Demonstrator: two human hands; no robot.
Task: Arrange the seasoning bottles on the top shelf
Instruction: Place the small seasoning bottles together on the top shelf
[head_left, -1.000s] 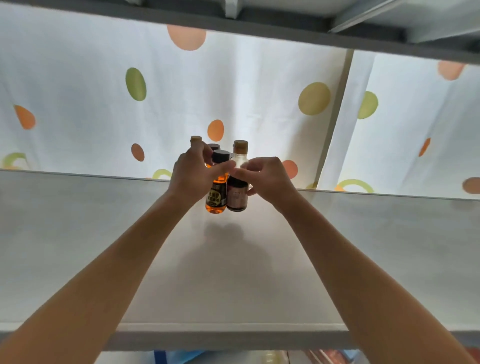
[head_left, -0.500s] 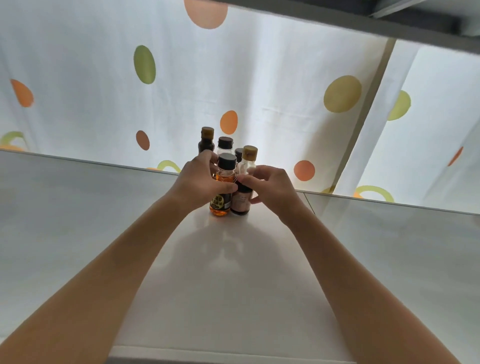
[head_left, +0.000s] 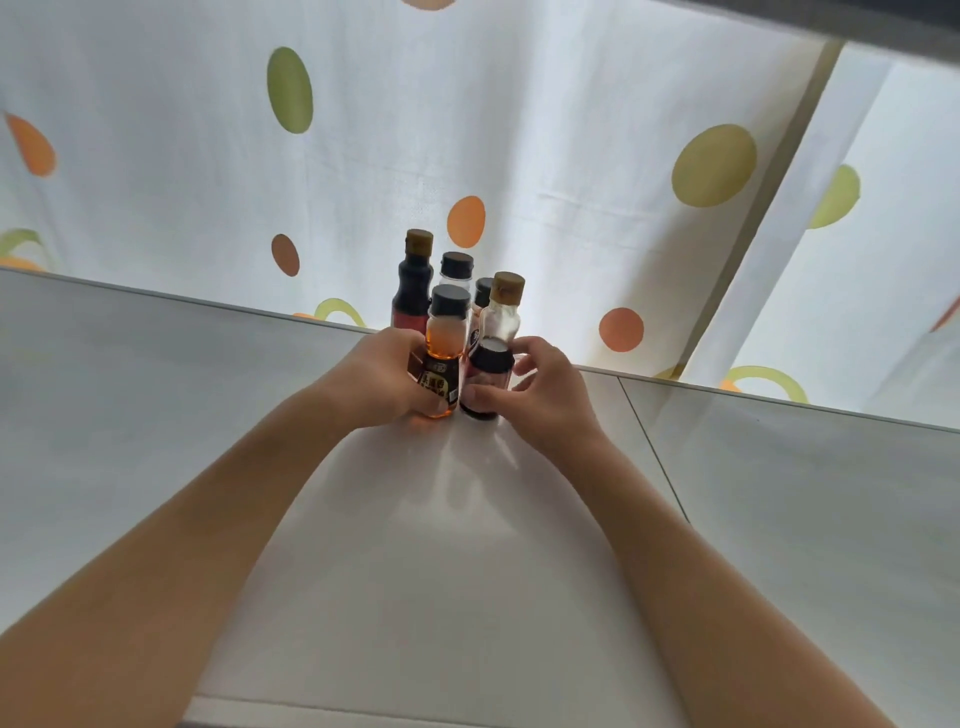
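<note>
Several small seasoning bottles stand in a tight cluster at the back of the white top shelf (head_left: 426, 545). My left hand (head_left: 382, 382) grips the lower body of the amber oil bottle (head_left: 444, 343) with a black cap. My right hand (head_left: 540, 387) pinches the clear bottle (head_left: 496, 338) with a tan cap and a dark label, thumb low on its front. Behind them stand a tall dark sauce bottle (head_left: 413, 280), a clear black-capped bottle (head_left: 456, 267) and a third black-capped bottle (head_left: 482, 296), mostly hidden.
A white curtain (head_left: 519, 130) with orange, green and brown dots hangs right behind the shelf's back edge. A thin seam (head_left: 652, 452) divides the shelf surface right of my hands. The shelf's front edge (head_left: 415, 714) lies near the frame's bottom.
Both hands slid down from the caps to the lower bodies of the two front bottles, which now stand on the shelf. The view has risen and closed in on the shelf.
</note>
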